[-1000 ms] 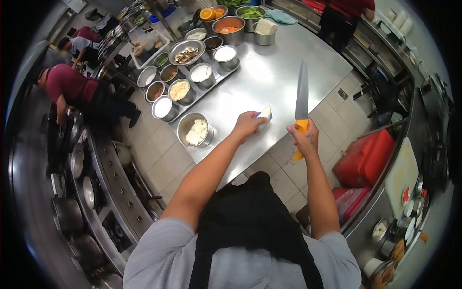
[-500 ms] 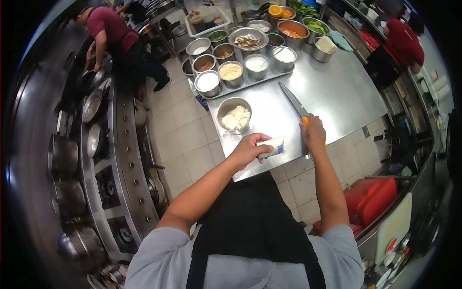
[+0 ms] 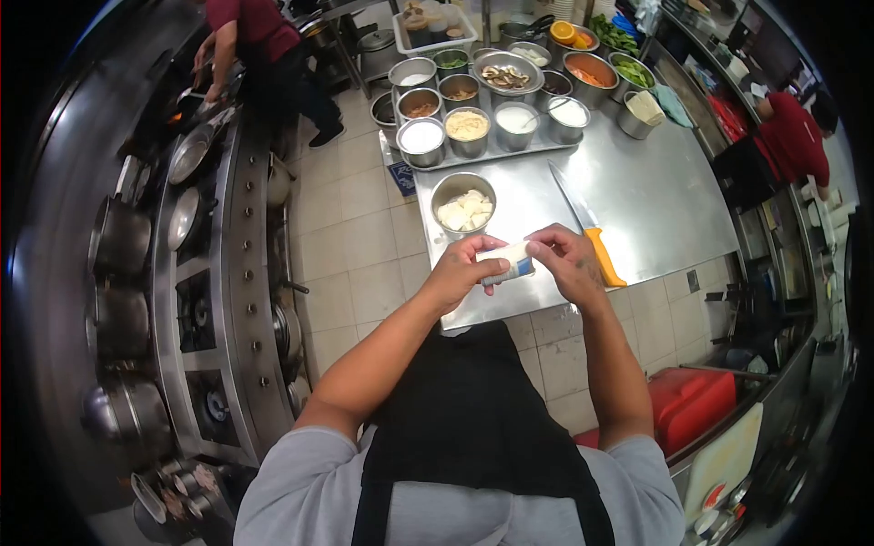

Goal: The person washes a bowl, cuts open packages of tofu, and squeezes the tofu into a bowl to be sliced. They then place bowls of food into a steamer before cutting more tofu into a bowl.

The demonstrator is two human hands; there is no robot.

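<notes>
A small white wrapped block (image 3: 508,261) with a blue patch on its side is in my left hand (image 3: 461,274), fingers and thumb closed round it. My right hand (image 3: 570,264) pinches the block's right end with thumb and fingertips. Just beyond them stands a round metal pot (image 3: 434,194) holding pale, cream-coloured chunks (image 3: 465,211). To the right of my right hand lies a knife (image 3: 602,257) with a yellow handle, flat on the steel table (image 3: 660,196), its blade pointing away from me.
A metal tray (image 3: 510,156) at the table's back left bears several pots of ingredients. More bowls and a blue-green cloth (image 3: 673,106) stand along the far edge. A stove (image 3: 238,264) runs down the left, one person (image 3: 259,55) beside it. Another person (image 3: 790,146) is at right.
My right hand has let go of the knife, leaving it on the table, and has come left to the wrapped block. My left hand still holds the block. The view has shifted slightly.
</notes>
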